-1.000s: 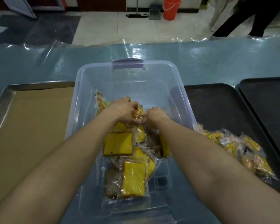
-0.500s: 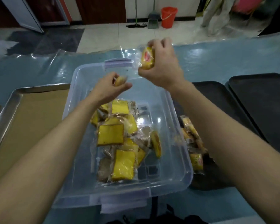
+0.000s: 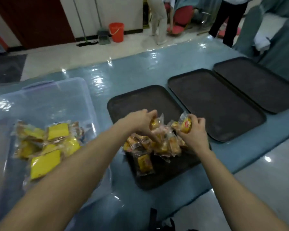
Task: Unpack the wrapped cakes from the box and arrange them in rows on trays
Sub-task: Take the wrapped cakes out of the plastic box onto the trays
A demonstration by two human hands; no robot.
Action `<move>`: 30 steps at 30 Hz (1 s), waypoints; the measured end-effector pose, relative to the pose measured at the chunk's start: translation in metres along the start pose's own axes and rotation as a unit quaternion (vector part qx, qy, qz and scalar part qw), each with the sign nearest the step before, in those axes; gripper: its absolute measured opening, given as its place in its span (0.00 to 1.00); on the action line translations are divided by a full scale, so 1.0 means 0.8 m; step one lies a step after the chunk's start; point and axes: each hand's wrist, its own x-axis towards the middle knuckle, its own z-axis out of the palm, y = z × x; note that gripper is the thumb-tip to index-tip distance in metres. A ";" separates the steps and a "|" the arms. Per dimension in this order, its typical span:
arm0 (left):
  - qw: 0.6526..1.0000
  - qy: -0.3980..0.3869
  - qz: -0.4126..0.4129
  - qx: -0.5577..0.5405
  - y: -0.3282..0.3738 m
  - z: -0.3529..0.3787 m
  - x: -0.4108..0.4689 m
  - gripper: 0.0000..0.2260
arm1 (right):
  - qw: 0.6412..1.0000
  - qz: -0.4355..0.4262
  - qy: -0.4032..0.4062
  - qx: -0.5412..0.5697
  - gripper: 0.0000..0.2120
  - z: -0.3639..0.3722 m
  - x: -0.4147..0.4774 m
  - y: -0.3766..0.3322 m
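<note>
Both hands reach over the nearest dark tray. The left hand pinches one wrapped cake just above the loose pile of cakes heaped on that tray, while the right hand curls round another cake, tilted up, probably to find it a spot. The heap itself crowds the near half, so rows likely need the bare far end. More yellow cakes wait in the clear box on the counter; two further trays lie alongside to the right.

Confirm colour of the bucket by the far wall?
Orange-red bucket, white handle; clearest in the head view, top centre.
</note>
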 end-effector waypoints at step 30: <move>0.941 0.273 -0.182 -0.081 -0.239 -0.051 -0.187 0.18 | 0.928 -0.351 -0.024 0.119 0.16 0.055 -0.028 -0.334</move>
